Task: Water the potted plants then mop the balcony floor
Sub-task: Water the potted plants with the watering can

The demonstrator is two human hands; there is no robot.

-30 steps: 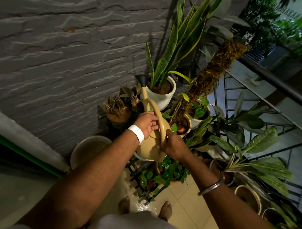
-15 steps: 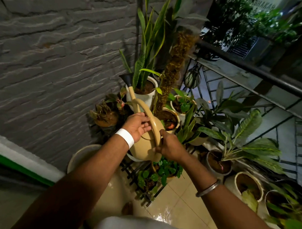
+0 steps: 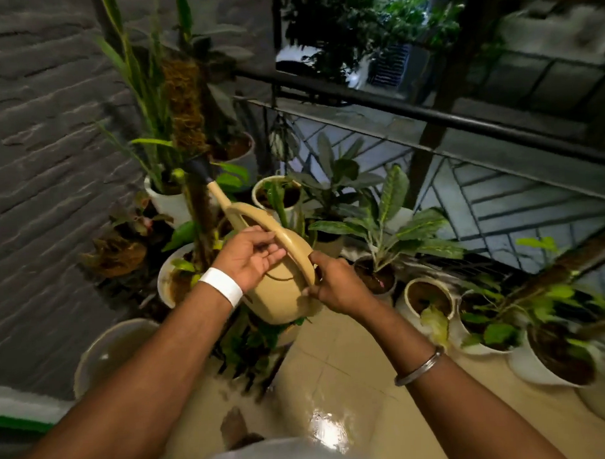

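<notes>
A tiled balcony floor point(image 3: 337, 375) in a pale cream colour is seen, with a wet, glossy patch reflecting light near the bottom centre. Several potted plants are set directly on it: a row of white pots point(image 3: 539, 368) along the right side by the railing point(image 3: 427, 116), a white pot point(image 3: 171, 203) with tall sword-like leaves near the wall, and a wide shallow pot point(image 3: 106, 353) at the left. A bare foot point(image 3: 234, 427) is planted on the tiles.
</notes>
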